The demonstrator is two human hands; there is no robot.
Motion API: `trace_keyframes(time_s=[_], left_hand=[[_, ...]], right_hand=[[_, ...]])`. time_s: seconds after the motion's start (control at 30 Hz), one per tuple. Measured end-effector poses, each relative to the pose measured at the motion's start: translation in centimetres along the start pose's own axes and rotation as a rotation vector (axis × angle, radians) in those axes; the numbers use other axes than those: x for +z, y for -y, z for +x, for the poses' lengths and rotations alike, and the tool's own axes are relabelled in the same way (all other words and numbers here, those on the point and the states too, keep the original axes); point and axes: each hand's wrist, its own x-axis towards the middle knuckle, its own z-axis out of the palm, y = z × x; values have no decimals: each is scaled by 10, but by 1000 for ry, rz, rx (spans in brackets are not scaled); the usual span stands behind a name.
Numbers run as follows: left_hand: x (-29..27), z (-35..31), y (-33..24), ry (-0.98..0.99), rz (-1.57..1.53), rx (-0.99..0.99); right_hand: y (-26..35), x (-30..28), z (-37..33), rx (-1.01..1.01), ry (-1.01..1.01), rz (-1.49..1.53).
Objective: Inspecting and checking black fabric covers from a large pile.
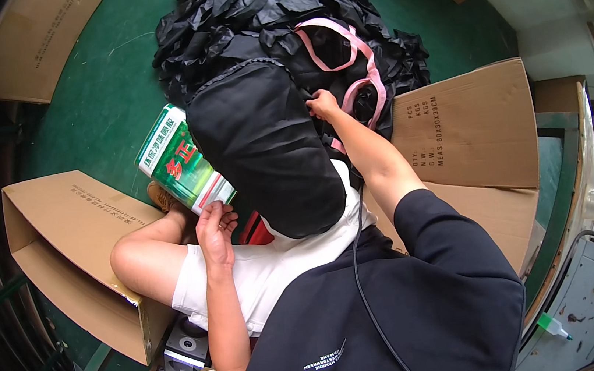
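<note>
A rounded black fabric piece (262, 145) with a piped edge rests over my lap. Beyond its right side, my right hand (323, 104) is closed on black fabric. Pink straps (373, 80) loop over the black cloth just past that hand. My left hand (215, 229) is raised over my thigh, its fingers curled beside the lower corner of a green and white tin (183, 162). Whatever those fingers hold, if anything, is too small to make out. The tin leans behind the fabric piece, which covers part of it.
A heap of crumpled black fabric (211, 25) lies ahead on the green floor (99, 84). Open cardboard boxes stand at left (73, 235) and right (468, 127). A black cable (358, 274) runs down my shirt. A grey cabinet (586, 306) is at lower right.
</note>
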Motion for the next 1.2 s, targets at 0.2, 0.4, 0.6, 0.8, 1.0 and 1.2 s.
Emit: trace_keyframes(time_s=[0.2,0.4,0.6,0.8,1.0,1.2], left_hand=[[-4,-5,-3,-19,-6,20],[-4,-5,-16,-3,-30,118],[6,-5,-30,-15,8,349],[35,-21,-69,183,132,654],[81,-52,-109,625,-464,442],[44,-36,-110,589,-745,312]], right_hand=[[15,0,-24,-340,-255,-275],[76,-81,-64,-613,-365,0],[172,-162,-143,-1026,-570,31],[239,-159,-273,-1247,19,439],[261,-130,-368,-1801,611,-150],[245,-83,-394,-1728,962,-449]])
